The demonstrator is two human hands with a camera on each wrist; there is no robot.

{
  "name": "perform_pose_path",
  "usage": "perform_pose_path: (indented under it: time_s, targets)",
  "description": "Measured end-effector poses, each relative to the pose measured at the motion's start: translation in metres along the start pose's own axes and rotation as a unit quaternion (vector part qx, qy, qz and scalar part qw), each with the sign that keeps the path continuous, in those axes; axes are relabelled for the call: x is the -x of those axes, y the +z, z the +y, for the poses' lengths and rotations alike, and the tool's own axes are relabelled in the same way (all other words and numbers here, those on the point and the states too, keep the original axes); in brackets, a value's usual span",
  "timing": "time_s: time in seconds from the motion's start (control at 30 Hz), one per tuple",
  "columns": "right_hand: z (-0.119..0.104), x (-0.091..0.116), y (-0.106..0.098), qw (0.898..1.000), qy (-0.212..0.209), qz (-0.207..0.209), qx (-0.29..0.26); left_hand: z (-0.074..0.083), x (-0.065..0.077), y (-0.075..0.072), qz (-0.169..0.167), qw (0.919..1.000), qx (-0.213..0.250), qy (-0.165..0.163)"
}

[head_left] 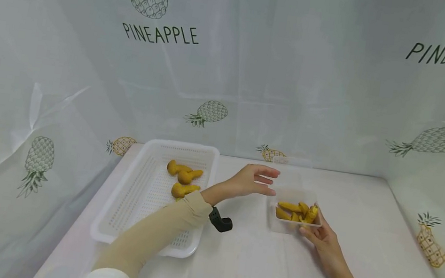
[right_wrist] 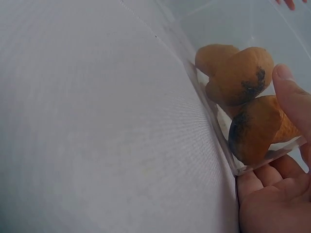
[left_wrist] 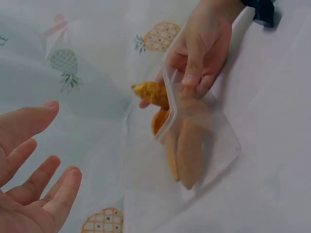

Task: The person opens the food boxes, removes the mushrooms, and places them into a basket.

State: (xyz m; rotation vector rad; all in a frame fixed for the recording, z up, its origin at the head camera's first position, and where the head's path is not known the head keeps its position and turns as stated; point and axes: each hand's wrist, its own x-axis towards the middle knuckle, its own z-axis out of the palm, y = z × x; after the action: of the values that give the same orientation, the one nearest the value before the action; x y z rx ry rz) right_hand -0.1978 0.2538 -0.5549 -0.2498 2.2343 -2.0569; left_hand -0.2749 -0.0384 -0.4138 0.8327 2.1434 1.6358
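Note:
A clear plastic box [head_left: 294,222] stands on the right part of the table with several yellow-brown mushrooms [head_left: 290,207] in it. Its clear lid [head_left: 291,175] is raised at the back. My right hand [head_left: 325,243] grips the box at its near right corner, thumb on one side and fingers under and behind the wall. In the right wrist view, mushrooms [right_wrist: 243,75] with dark patches show through the wall. To the left of the box, my left hand [head_left: 252,180] hovers with spread fingers and holds nothing; in the left wrist view its fingers [left_wrist: 60,199] are apart from the box.
A white perforated basket [head_left: 142,194] stands on the left, under my left forearm, with several more mushrooms [head_left: 185,176] in it. A white sheet printed with pineapples [head_left: 209,111] hangs behind and at both sides of the table [head_left: 239,265].

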Motion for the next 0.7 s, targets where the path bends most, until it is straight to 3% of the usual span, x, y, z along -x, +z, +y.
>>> perform_pose_path:
  time_s: [0.33, 0.7]
  targets:
    - [0.004, 0.0, 0.0, 0.999, -0.019, -0.003, -0.027, -0.011, -0.033, 0.062, 0.001, 0.9985, -0.045, -0.032]
    - [0.004, 0.0, 0.0, 0.999, -0.042, -0.004, -0.02, -0.02, -0.055, 0.104, 0.017, 0.996, -0.074, -0.047]
